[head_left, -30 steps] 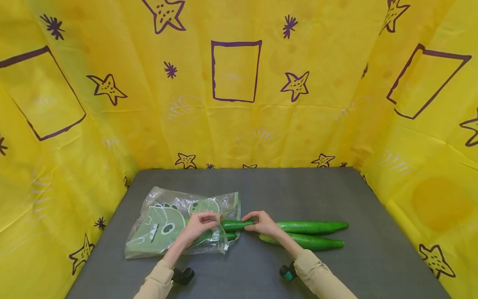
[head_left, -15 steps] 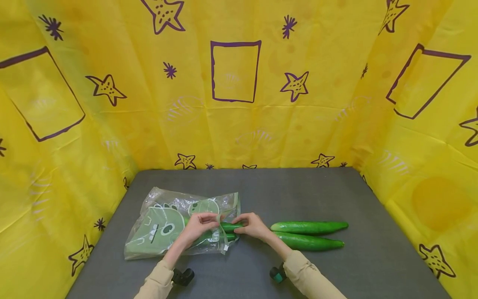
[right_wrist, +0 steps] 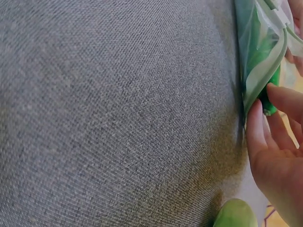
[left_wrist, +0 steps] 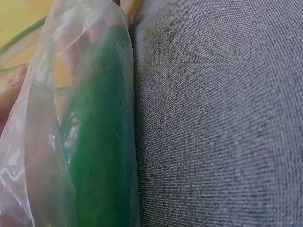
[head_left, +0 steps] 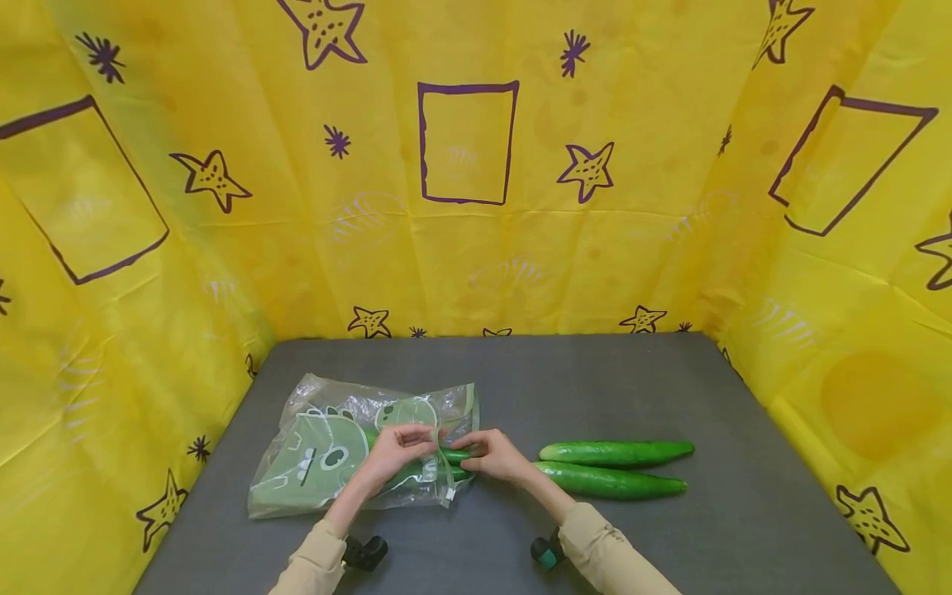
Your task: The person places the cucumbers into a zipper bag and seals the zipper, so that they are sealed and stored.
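A clear zip bag (head_left: 293, 487) with a green cartoon print lies flat at the left, its mouth facing right. My left hand (head_left: 394, 454) pinches the top edge of that mouth. Two cucumbers lie inside, their ends showing at the opening; the left wrist view has one cucumber (left_wrist: 104, 156) close up through the plastic. At the mouth, my right hand (head_left: 497, 457) has thumb and fingers about a cucumber end (head_left: 455, 455). To the right rest two loose cucumbers, a farther one (head_left: 617, 452) and a nearer one (head_left: 617, 482), side by side.
A grey cloth-covered table (head_left: 580, 388) bears everything. Yellow curtains (head_left: 476, 264) with drawn stars and frames enclose its back and sides. A black wrist mount (head_left: 364, 552) sits by the left sleeve, another mount (head_left: 546, 552) by the right.
My right hand has moved left toward the bag's mouth, and the cucumber it holds has slid farther into the bag. The left hand stays in place on the bag's edge.
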The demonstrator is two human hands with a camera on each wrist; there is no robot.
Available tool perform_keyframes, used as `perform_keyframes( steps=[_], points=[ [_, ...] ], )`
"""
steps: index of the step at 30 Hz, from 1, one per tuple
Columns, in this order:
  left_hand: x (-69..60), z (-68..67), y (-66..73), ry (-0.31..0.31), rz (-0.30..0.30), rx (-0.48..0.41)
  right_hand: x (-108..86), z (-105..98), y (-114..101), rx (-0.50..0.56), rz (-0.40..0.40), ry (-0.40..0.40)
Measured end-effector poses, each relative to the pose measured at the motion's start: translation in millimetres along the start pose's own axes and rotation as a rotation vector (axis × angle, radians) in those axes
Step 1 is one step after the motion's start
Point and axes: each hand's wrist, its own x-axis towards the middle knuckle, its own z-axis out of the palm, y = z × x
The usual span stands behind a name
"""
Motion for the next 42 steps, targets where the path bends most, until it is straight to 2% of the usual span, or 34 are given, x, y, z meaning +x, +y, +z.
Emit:
perform_keyframes(
  steps=[8, 19, 30, 42],
  points=[
    [0.4, -0.8, 1.4, 0.012, -0.020, 0.000, 0.0, -1, -1, -0.018, 0.013, -0.006],
    [0.1, 0.0, 0.7, 0.001, -0.013, 0.010, -1.1, -1, -2, -0.054, -0.029, 0.014],
    [-0.5, -0.4, -1.4, -0.004, -0.015, -0.003, -1.5, -5, 0, -0.028, -0.009, 0.025],
    [-0.5, -0.3, -2.7, 0.005, -0.020, 0.005, -2.9, -15, -3, -0.041, 0.017, -0.020]
  ],
)
